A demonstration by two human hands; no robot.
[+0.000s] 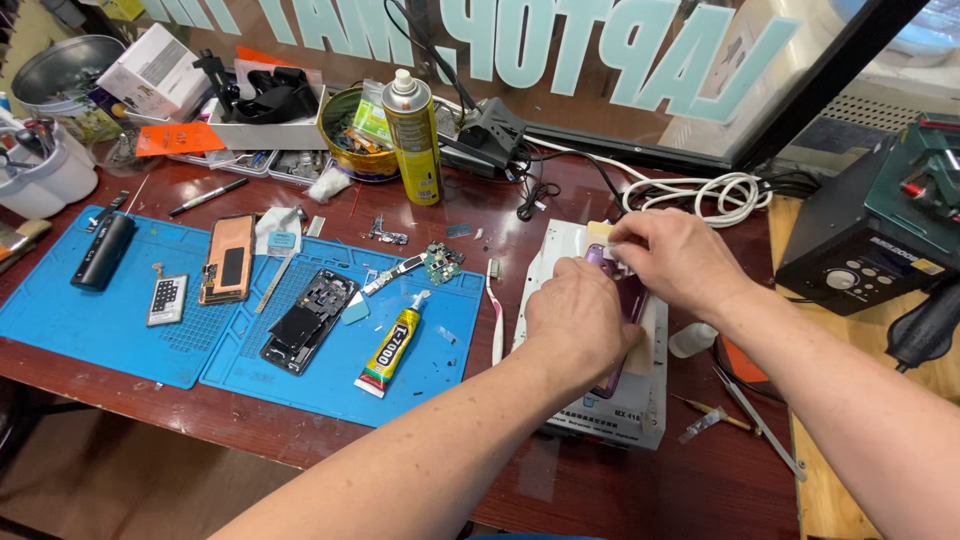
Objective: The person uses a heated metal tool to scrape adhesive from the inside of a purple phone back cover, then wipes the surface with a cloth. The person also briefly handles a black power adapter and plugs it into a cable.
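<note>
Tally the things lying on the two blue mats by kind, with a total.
Opened phone body: 1
Copper-backed phone panel: 1
Glue tube: 1
Black cylinder: 1
Small keypad-like part: 1
Green circuit board: 1
Total: 6, not counting tiny scraps and screws on the blue mats.

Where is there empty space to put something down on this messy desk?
Bare wood lies along the near table edge below the blue mats, and beside the white box under both hands. The back, around the yellow spray can, is crowded.
</note>
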